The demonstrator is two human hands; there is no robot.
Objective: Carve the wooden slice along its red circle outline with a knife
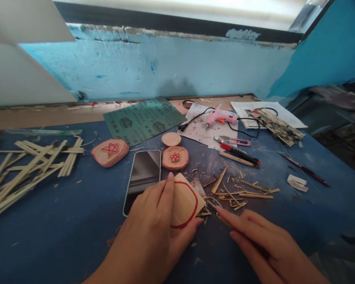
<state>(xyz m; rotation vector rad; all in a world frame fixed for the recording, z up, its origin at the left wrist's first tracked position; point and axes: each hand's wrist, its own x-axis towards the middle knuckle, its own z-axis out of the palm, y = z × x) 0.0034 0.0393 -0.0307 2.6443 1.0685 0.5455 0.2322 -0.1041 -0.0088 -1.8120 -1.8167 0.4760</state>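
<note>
My left hand [156, 221] grips a pale wooden piece [185, 203] marked with a curved red line, thumb along its lower edge and fingers over its left side. To the right, my right hand [260, 236] is closed round a thin tool [211, 206], its dark tip near the piece's right corner; most of the tool is hidden by the fingers. A phone [143, 173] lies partly behind my left hand. Just beyond are a wooden piece with a red flower [175, 158] and a plain round disc [171, 139].
Wood shavings [245, 193] lie right of centre. Sticks [26, 169] are piled at left, near a star-marked wooden piece [110, 152]. Green sandpaper [144, 120], a pink glue gun [220, 117], pens [239, 153] and a dark thin tool [306, 169] lie farther back.
</note>
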